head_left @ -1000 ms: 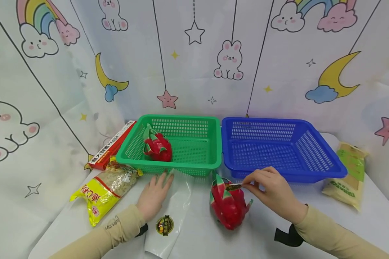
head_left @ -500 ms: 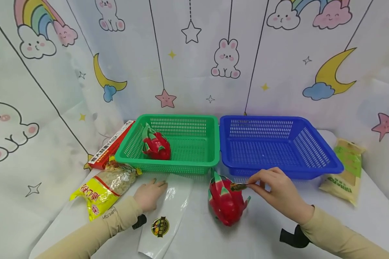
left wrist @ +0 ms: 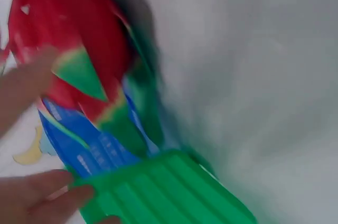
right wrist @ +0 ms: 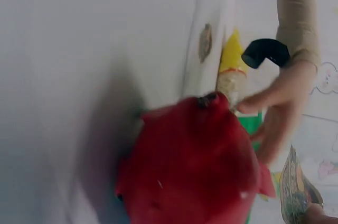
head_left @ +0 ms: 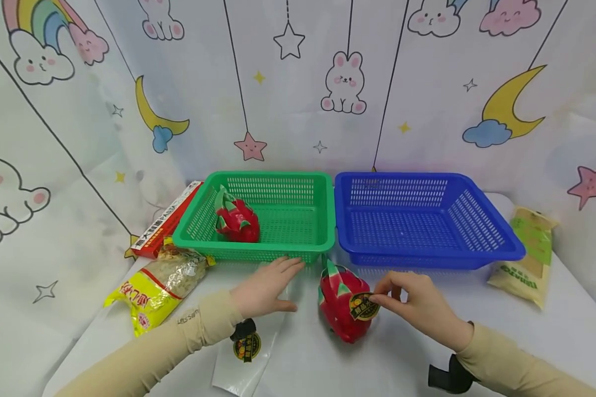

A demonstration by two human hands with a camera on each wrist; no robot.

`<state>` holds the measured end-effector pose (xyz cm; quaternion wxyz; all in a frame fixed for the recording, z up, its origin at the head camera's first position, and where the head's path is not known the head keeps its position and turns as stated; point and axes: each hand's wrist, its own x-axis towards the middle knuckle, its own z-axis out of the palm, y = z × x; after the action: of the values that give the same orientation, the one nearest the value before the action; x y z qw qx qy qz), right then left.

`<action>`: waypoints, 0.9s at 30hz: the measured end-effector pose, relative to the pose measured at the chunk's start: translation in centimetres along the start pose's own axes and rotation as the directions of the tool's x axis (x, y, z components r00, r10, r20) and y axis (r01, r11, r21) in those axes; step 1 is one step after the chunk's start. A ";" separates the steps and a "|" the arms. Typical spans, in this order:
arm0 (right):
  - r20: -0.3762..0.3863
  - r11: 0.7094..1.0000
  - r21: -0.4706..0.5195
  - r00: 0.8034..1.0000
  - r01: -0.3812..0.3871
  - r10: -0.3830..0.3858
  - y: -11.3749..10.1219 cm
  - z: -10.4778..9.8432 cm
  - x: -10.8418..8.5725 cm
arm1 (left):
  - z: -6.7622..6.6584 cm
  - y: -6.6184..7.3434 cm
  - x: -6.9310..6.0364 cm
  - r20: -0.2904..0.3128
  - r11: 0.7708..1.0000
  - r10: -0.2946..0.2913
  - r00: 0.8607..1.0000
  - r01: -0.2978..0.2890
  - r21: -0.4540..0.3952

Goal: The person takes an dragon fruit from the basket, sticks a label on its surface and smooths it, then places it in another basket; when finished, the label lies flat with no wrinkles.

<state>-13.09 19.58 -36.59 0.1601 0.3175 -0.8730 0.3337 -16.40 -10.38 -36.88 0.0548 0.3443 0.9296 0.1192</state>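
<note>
My right hand [head_left: 419, 303] pinches the edge of a round black-and-gold sticker [head_left: 363, 306], its printed face visible in front of a red dragon fruit [head_left: 339, 320]. In the head view I cannot tell whether sticker and fruit touch; in the right wrist view the sticker [right wrist: 296, 192] appears at the lower right. The dragon fruit stands on the table with its green-tipped leaves upward. My left hand [head_left: 264, 289] holds nothing, fingers extended, left of the fruit and above a glossy white strip [head_left: 228, 372] bearing a similar round label. Another dragon fruit [head_left: 241, 225] lies inside the green basket [head_left: 248, 249].
A blue basket [head_left: 427, 259] stands beside the green one at the back. To the left are a yellow snack bag [head_left: 156, 292] and a red pasta box [head_left: 169, 223]. A green-and-beige packet [head_left: 526, 259] lies at the right. A patterned curtain hangs behind.
My left hand has moved off the strip, rightward toward the dragon fruit. The sticker in my right hand has turned from nearly edge-on to face-on and dropped lower.
</note>
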 end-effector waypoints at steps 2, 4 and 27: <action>0.016 1.000 0.029 1.000 -0.008 0.008 0.0 0.4 -0.3 | 0.1 1.0 0.9 -0.009 0.992 0.108 0.994 -0.108 -0.066; 0.024 0.998 0.053 1.000 -0.018 0.016 0.0 0.8 -0.6 | 0.3 1.9 1.8 -0.022 0.975 0.198 0.980 -0.199 -0.100; 0.061 0.989 0.135 0.996 -0.065 0.057 0.0 3.0 -1.7 | 3.1 4.1 4.3 -0.062 0.940 0.256 0.965 -0.264 -0.216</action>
<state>-12.05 18.29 -39.65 0.1027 0.3101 -0.8617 0.3883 -16.47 -4.01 -38.93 0.0612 0.4536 0.8576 0.2344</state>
